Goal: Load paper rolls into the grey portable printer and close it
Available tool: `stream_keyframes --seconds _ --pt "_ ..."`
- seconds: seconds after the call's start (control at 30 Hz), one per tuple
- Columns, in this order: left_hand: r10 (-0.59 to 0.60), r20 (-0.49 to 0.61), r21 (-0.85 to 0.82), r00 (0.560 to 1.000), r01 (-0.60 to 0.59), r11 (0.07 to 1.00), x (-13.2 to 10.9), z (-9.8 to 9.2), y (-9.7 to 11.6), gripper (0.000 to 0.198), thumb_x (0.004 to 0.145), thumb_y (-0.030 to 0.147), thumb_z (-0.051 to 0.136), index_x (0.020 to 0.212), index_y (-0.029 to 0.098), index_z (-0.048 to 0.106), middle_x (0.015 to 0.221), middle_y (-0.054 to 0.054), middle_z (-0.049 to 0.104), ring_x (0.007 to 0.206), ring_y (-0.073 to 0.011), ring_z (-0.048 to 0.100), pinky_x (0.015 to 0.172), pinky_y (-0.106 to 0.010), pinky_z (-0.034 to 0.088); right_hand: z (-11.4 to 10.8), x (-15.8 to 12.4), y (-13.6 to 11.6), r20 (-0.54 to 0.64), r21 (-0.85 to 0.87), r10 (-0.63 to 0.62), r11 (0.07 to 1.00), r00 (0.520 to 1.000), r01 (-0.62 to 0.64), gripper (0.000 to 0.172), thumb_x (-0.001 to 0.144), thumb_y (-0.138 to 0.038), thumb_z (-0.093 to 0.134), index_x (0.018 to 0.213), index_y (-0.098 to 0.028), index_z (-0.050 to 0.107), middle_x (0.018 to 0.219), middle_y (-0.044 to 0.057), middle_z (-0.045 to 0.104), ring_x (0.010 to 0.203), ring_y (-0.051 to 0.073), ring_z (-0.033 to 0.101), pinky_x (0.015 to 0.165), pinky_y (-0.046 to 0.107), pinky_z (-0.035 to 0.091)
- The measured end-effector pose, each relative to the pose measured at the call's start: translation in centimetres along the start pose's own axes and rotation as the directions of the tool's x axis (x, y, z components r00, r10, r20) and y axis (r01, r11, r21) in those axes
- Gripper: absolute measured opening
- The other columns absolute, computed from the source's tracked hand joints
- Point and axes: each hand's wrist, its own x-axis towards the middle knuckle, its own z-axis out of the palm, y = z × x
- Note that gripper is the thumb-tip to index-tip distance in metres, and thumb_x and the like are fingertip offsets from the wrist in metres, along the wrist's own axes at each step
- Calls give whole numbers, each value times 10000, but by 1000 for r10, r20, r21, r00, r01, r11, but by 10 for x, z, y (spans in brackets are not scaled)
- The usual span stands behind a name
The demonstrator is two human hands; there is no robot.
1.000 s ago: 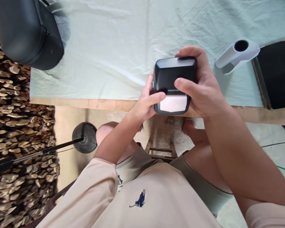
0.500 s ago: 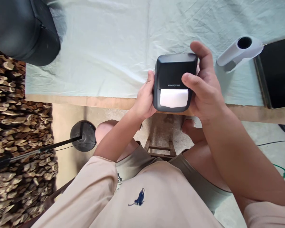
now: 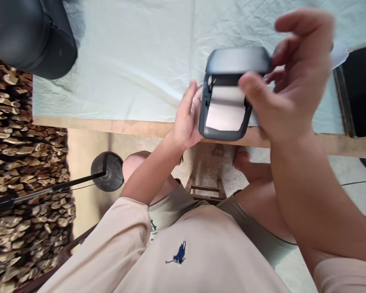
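I hold a small dark grey label printer [image 3: 224, 130] over the table's front edge. Its lid [image 3: 238, 61] is swung up, and the white paper roll [image 3: 225, 108] shows inside. My left hand [image 3: 186, 118] grips the printer's left side. My right hand [image 3: 289, 77] is at the lid, thumb in front and fingers curled behind its right end; it is blurred by motion.
A pale cloth [image 3: 134, 61] covers the wooden table. A large black rounded case [image 3: 30, 32] stands at the back left. A black flat device [image 3: 360, 89] lies at the right edge. Below are my knees, a wooden stool [image 3: 205, 189] and a black stand base [image 3: 106, 171] on the floor.
The printer's lid was shut one second ago and now stands up, showing the paper roll. My right hand rose with the lid. The printer moved slightly up and nearer the camera.
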Motion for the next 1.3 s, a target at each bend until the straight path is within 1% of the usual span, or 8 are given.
stream_keyframes --seconds 0.13,0.27,0.53,0.73,0.87,1.0,1.07,1.3 --pt "12 153 35 988 -17 999 -3 -3 -2 382 911 502 560 1151 207 592 1172 -46 690 1411 -324 484 1093 -429 523 -4 16 0 -184 -63 -61 997 981 50 283 878 -456 610 861 -189 519 923 1 481 606 1 422 563 242 331" --pt "2 197 24 980 -7 1000 -4 -4 -3 407 910 535 550 1149 209 594 1193 -41 685 1376 -323 525 1076 -434 536 -12 19 -22 96 -299 -76 949 992 102 199 883 -329 591 779 -171 528 761 -20 505 643 32 469 607 241 355" --pt "25 220 62 975 -40 997 -6 -2 -3 263 936 357 549 1169 238 578 1106 -20 685 1331 -271 573 1044 -388 555 -7 26 -42 412 -855 525 505 745 117 290 749 -397 653 1036 -354 665 646 12 464 552 81 143 567 294 179" --pt "-26 153 58 988 17 998 -6 0 -2 271 934 387 540 1132 217 610 1058 -37 697 1305 -288 591 1031 -411 562 -18 26 -42 438 -726 419 687 795 38 439 664 -256 703 1085 -359 635 909 -29 685 575 84 375 585 306 278" --pt "-38 51 -5 998 39 999 -4 0 -1 324 969 432 453 1076 188 638 1048 -30 705 1371 -282 535 1071 -424 538 -28 24 -33 274 -127 310 950 910 -286 372 695 -255 593 1066 -284 601 898 -32 625 563 30 457 515 236 290" --pt "-56 20 -62 998 57 996 -2 0 2 416 984 475 378 1090 175 647 1110 -25 695 1428 -282 467 1094 -445 515 -19 24 -4 96 378 632 691 769 -616 340 666 -331 404 989 -237 450 753 -2 505 441 75 395 372 244 165" --pt "-40 52 -72 998 44 996 -2 0 3 433 984 480 371 1091 170 653 1101 -24 702 1435 -276 459 1102 -445 511 -12 21 9 45 388 666 675 744 -628 350 655 -319 392 997 -249 371 718 -24 436 409 87 368 335 257 159" --pt "-8 79 -41 997 11 999 -4 3 3 442 984 482 350 1078 188 667 1068 -12 729 1439 -258 458 1147 -459 489 -9 -1 22 -8 -60 410 910 912 -409 306 778 -309 576 981 -227 362 922 -19 475 680 42 520 552 217 476"
